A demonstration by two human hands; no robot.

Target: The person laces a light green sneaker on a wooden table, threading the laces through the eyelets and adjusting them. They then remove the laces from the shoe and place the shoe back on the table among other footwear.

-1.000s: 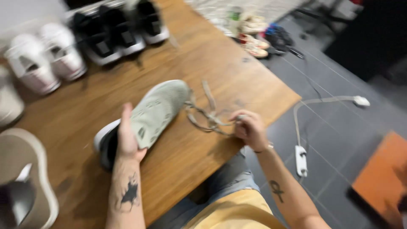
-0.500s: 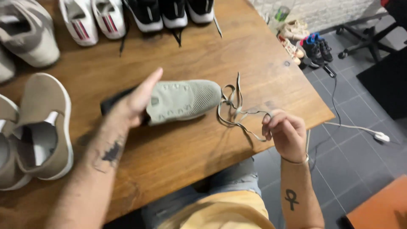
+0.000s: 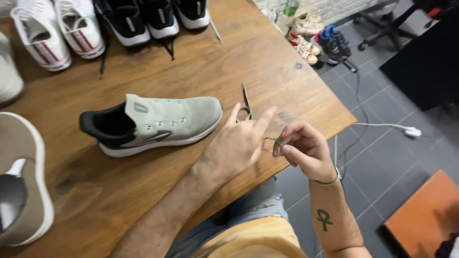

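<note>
**Grey shoelace held between two hands at the bench edge**

The grey shoelace (image 3: 273, 139) is pinched in the right hand (image 3: 306, 150), thumb against forefinger, near the front edge of the wooden bench (image 3: 201, 67). The left hand (image 3: 239, 143) sits just beside it, its fingers spread and raised; part of the lace seems to run behind this hand, and a loop of it (image 3: 245, 102) shows on the wood beyond the fingertips. Whether the left hand grips the lace cannot be told, since its palm faces away.

A pale green-grey knitted shoe (image 3: 158, 124) with a black heel lining and a white sole lies on the bench to the left of both hands, toe pointing toward them, close but not touching. It has no lace in its eyelets.

Along the far edge stand a pair of white sneakers with pink stripes (image 3: 57, 31) and black sneakers with white soles (image 3: 153, 19). A beige slip-on shoe (image 3: 21, 186) lies at the near left corner.

On the grey tiled floor, small colourful shoes (image 3: 318, 40) lie by the bench corner, and a white cable with a plug (image 3: 406, 130) trails to the right.
</note>
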